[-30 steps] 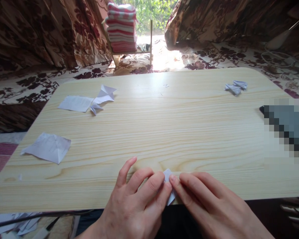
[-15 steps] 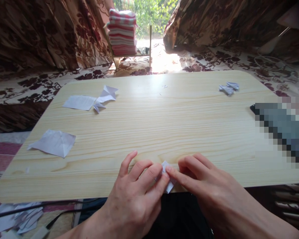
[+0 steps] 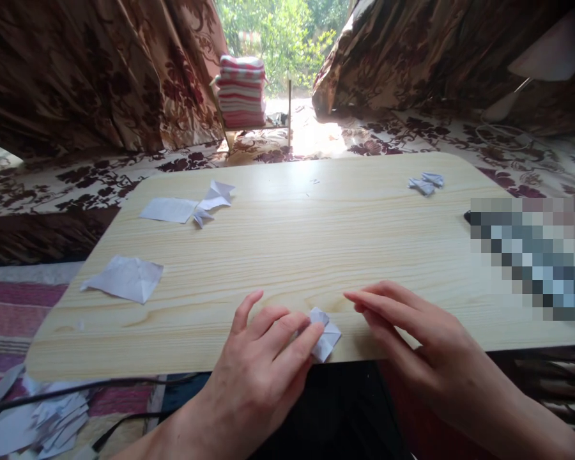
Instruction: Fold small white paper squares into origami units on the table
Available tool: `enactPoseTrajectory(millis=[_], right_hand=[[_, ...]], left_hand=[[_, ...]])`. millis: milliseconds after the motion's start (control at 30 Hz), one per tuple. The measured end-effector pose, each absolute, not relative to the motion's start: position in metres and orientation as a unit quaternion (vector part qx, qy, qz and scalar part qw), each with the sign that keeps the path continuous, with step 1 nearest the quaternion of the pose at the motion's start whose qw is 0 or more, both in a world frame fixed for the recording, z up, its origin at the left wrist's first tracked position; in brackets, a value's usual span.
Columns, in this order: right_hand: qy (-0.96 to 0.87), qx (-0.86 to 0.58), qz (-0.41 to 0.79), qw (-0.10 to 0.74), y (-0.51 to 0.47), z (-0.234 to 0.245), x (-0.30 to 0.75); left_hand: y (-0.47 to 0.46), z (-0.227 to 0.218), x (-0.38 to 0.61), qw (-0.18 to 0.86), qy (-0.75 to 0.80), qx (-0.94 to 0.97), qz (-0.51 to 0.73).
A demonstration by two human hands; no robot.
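Note:
At the table's near edge lies a small piece of folded white paper (image 3: 328,340) with creased flaps. My left hand (image 3: 263,364) holds it down on the tabletop, index finger and thumb close together over its left part, little finger raised. Part of the paper is hidden under those fingers. Just to the right, apart from the paper, my right hand (image 3: 416,345) hovers with its fingers and thumb drawn together at the tips. Nothing shows between them.
On the wooden table (image 3: 268,249) lie a creased paper sheet (image 3: 129,278), a paper strip (image 3: 168,209) beside folded pieces (image 3: 215,193), and small folded papers (image 3: 425,183) at the far right. A blurred-out dark object (image 3: 531,262) rests at right. Cables (image 3: 124,381) run below the left edge.
My right hand has let go of the folded paper and moved right, its fingertips coming together. My left hand stays on the paper. The camera view has tilted up slightly.

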State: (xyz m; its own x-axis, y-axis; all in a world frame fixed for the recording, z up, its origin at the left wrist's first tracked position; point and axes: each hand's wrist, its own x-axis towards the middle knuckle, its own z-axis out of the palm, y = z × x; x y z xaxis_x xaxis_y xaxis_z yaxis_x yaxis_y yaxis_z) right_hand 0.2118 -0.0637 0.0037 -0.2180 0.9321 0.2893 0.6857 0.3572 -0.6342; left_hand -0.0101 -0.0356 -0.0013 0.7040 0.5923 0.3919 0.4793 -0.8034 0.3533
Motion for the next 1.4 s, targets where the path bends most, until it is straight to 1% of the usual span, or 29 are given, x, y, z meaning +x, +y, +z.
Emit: enactPoseTrajectory(millis=[167,267,367,567,700,800,867,1000,1100,1167,1300,1400], right_hand=[[-0.746,-0.554,0.173,0.327,-0.092,-0.001,0.211],[-0.730,-0.573,0.171,0.332,-0.091,-0.004,0.204],[-0.719,-0.589,0.175,0.325,-0.086,-0.005,0.198],[-0.696,-0.624,0.176,0.310,-0.084,-0.007,0.188],[-0.677,-0.658,0.186,0.270,-0.082,-0.004,0.184],[-0.674,-0.667,0.196,0.251,-0.081,0.002,0.181],[-0.669,-0.651,0.230,0.278,-0.084,0.007,0.181],[-0.635,-0.560,0.350,0.402,-0.101,0.020,0.178],[-0.593,-0.522,0.386,0.476,-0.121,0.034,0.172],[-0.576,-0.517,0.387,0.501,-0.134,0.043,0.165],[-0.536,-0.521,0.380,0.545,-0.155,0.056,0.147],[-0.521,-0.519,0.361,0.574,-0.163,0.061,0.137]], left_hand=[[-0.034,0.007,-0.010,0.120,0.349,0.886,0.281],[-0.027,0.011,-0.003,0.124,0.409,0.868,0.252],[-0.021,0.011,0.008,0.152,0.440,0.859,0.211],[-0.025,0.009,0.017,0.187,0.454,0.850,0.193],[-0.029,0.010,0.019,0.213,0.444,0.848,0.195],[-0.034,0.013,0.022,0.258,0.441,0.832,0.217],[-0.039,0.017,0.023,0.325,0.441,0.798,0.251],[-0.055,0.030,0.020,0.484,0.417,0.684,0.352],[-0.071,0.040,0.014,0.558,0.379,0.633,0.380],[-0.083,0.046,0.011,0.576,0.371,0.615,0.390],[-0.107,0.059,0.004,0.580,0.380,0.563,0.450],[-0.119,0.069,-0.001,0.597,0.367,0.550,0.454]])
